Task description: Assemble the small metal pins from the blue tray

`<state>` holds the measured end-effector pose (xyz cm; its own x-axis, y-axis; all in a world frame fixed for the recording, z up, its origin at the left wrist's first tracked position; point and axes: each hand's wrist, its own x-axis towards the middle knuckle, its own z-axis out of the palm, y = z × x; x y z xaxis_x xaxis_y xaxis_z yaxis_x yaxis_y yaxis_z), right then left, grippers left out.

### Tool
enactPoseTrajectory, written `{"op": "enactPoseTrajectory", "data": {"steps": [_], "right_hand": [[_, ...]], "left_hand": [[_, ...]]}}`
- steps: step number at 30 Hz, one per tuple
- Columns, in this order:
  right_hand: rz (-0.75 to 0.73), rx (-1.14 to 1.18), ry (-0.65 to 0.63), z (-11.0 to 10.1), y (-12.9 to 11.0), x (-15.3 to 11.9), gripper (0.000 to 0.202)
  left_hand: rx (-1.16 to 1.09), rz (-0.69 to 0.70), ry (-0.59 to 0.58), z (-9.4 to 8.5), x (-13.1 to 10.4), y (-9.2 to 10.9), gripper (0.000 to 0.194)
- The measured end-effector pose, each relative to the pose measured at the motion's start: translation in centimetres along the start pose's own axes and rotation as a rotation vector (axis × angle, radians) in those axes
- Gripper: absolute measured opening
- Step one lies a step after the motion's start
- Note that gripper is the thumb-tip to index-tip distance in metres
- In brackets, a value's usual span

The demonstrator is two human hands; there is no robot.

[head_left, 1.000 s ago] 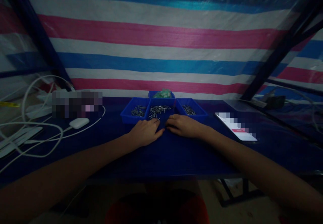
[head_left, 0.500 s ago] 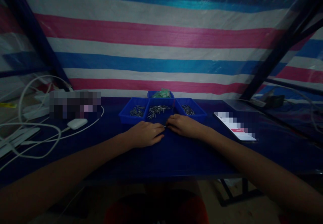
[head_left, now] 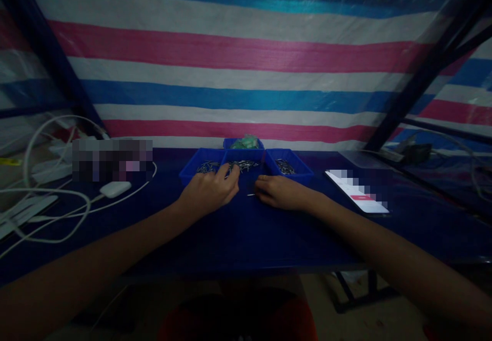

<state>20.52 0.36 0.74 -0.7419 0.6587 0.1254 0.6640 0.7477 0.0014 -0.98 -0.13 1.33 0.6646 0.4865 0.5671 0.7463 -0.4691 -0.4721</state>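
Observation:
My right hand [head_left: 279, 192] rests on the blue table with its fingers curled. They are closed on a thin, bright metal pin [head_left: 251, 195], whose end sticks out to the left. My left hand [head_left: 211, 187] reaches over the front of the middle blue bin [head_left: 246, 153], fingers bent and a little apart at the metal pieces [head_left: 246, 165]. Its fingertips are partly hidden, and nothing shows in it. To its left stands another blue bin [head_left: 185, 173] with small, slender metal parts. A third blue bin [head_left: 305, 171], holding similar parts, stands just behind my right hand.
Behind the bins, a blue container holds green plastic bags [head_left: 246, 142]. A lit phone or tablet [head_left: 369, 203] lies to the right. White cables [head_left: 88, 205] and a white adapter [head_left: 115, 189] spread over the left side. A striped sheet [head_left: 246, 54] hangs behind the table.
My left hand has moved away from the right hand, left and forward to the middle bin. My right hand has stayed in place, still holding the pin.

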Motion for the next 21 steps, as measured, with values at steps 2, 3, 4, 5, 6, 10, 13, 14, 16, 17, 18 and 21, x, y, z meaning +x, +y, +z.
{"op": "enactPoseTrajectory", "data": {"steps": [2,3,4,5,6,10,13,14,16,17,18,21], "right_hand": [[-0.008,0.012,-0.007,-0.1,0.1,0.0,0.010],[-0.010,0.018,-0.011,-0.1,0.1,0.0,0.010],[-0.010,0.023,-0.015,-0.1,0.2,-0.1,0.010],[-0.008,0.026,-0.017,-0.1,0.2,-0.1,0.010],[-0.007,0.027,-0.018,-0.1,0.2,-0.1,0.010],[-0.005,0.024,-0.020,-0.2,0.2,-0.1,0.011],[-0.001,0.029,-0.021,-0.2,0.1,0.0,0.011],[-0.002,0.029,-0.020,-0.2,0.1,0.0,0.011],[-0.004,0.026,-0.016,-0.2,0.1,-0.1,0.011],[-0.003,0.025,-0.012,-0.1,0.1,-0.1,0.011],[-0.002,0.024,-0.009,-0.1,0.1,-0.1,0.011],[-0.001,0.027,0.008,0.1,0.2,-0.1,0.011]], "left_hand": [[0.043,-0.059,-0.056,-0.2,0.0,-0.2,0.029],[0.056,-0.080,-0.085,-0.1,0.0,-0.3,0.028],[0.057,-0.090,-0.109,0.0,-0.1,-0.3,0.026],[0.055,-0.096,-0.125,0.1,-0.1,-0.4,0.025],[0.050,-0.088,-0.146,0.3,-0.2,-0.4,0.023],[0.038,-0.028,-0.196,0.9,-0.2,-0.3,0.017],[0.024,0.022,-0.183,1.0,-0.3,-0.1,0.017],[0.026,0.038,-0.173,0.9,-0.3,-0.1,0.018],[0.036,0.051,-0.142,0.6,-0.3,0.1,0.020],[0.041,0.051,-0.123,0.3,-0.3,0.3,0.022],[0.044,0.040,-0.100,-0.1,-0.3,0.5,0.022],[0.000,0.071,-0.035,-0.9,-0.4,1.3,0.024]]}}
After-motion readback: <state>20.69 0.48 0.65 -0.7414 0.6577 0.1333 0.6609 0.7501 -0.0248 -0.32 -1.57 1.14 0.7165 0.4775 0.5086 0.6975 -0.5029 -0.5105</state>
